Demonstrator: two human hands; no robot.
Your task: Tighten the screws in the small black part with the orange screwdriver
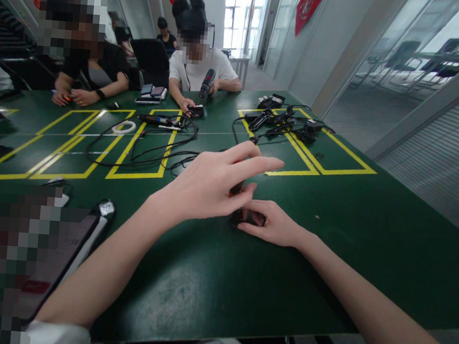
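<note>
My left hand (208, 183) is over the table in the middle of the view. Its thumb and fingers curve around a dark thing with a touch of orange, mostly hidden behind the hand, while a forefinger sticks out to the right. Just below and to the right, my right hand (275, 223) rests on the green tabletop. Its thumb and fingers grip a small black part (237, 218) lying directly under my left hand. What kind of part it is cannot be made out.
Black cables (147, 157) loop across the yellow-taped table (188, 296). A dark pen-shaped tool (158, 119) and a white ring (124, 127) lie there. Black parts (273, 120) are heaped at the back right. A phone (58, 254) lies at left. Opposite, a co-worker holds a power screwdriver (207, 83).
</note>
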